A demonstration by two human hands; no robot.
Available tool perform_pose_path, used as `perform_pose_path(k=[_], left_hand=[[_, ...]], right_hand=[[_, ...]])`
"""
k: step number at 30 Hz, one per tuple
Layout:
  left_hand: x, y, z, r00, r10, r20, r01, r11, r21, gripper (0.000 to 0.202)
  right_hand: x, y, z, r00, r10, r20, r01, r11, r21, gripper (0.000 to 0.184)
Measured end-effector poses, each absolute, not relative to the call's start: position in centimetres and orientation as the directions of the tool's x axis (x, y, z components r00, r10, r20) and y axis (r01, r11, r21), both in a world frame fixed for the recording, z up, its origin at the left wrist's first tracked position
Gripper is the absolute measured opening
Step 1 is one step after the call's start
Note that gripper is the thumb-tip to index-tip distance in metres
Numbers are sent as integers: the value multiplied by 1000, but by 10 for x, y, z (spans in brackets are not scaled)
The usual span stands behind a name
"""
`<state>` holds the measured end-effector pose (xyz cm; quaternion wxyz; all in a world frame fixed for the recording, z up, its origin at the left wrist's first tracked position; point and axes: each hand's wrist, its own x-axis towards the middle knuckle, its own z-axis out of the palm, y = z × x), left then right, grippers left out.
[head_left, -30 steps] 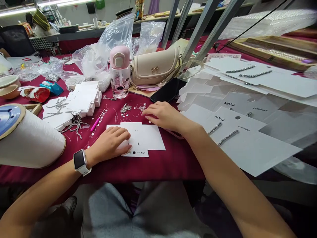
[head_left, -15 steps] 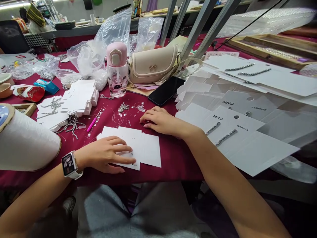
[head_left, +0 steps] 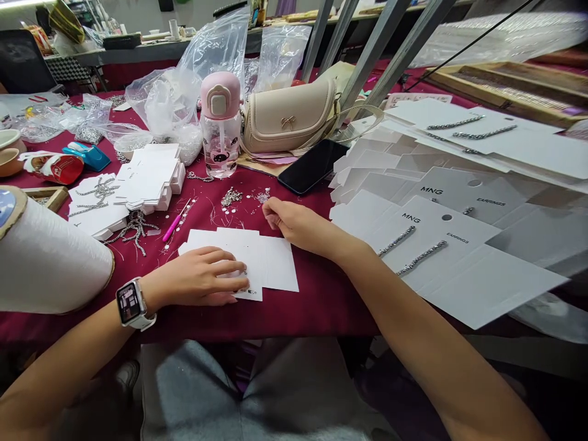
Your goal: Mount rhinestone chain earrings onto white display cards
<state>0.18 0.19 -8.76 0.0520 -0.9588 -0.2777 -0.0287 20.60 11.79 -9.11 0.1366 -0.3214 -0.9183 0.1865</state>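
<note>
My left hand (head_left: 199,278) lies flat, fingers stretched, on a small stack of white cards (head_left: 271,263) near the front of the red tablecloth (head_left: 316,294). A smartwatch (head_left: 131,304) is on that wrist. My right hand (head_left: 296,223) rests just beyond the cards with its fingers curled and pinched together near its thumb; whatever it pinches is too small to make out. Small silver pieces (head_left: 232,197) are scattered on the cloth just beyond it.
A pink-capped bottle (head_left: 221,125), beige handbag (head_left: 287,119) and black phone (head_left: 312,166) stand behind. White earring cards with silver chains (head_left: 427,236) spread to the right. At left are a card stack (head_left: 151,174), loose chains (head_left: 135,226), a pink tool (head_left: 177,223) and a large white spool (head_left: 50,260).
My left hand slid down and left over the cards, dragging them toward me. My right hand drew back slightly and its fingers curled into a pinch.
</note>
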Motion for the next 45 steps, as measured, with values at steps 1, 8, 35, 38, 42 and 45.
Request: perform_pose_path(k=[1, 8, 35, 38, 42, 45], left_hand=[[2, 2, -87, 844, 529, 90, 536, -840, -87, 30], [1, 4, -88, 834, 532, 150, 542, -840, -33, 36], [1, 5, -93, 830, 534, 159, 540, -842, 7, 36], [0, 5, -94, 830, 528, 180, 536, -844, 8, 35], [1, 5, -94, 826, 535, 176, 541, -841, 14, 36], [2, 5, -93, 827, 538, 161, 542, -840, 21, 36]], right_hand=[[205, 115, -89, -740, 658, 142, 520, 693, -500, 11], [204, 102, -87, -762, 622, 183, 344, 627, -699, 7], [206, 73, -110, -885, 249, 394, 105, 930, -352, 13], [206, 72, -110, -881, 232, 411, 104, 945, -310, 13], [206, 72, -108, -881, 206, 425, 101, 961, -258, 15], [206, 72, -108, -887, 192, 420, 101, 968, -228, 15]])
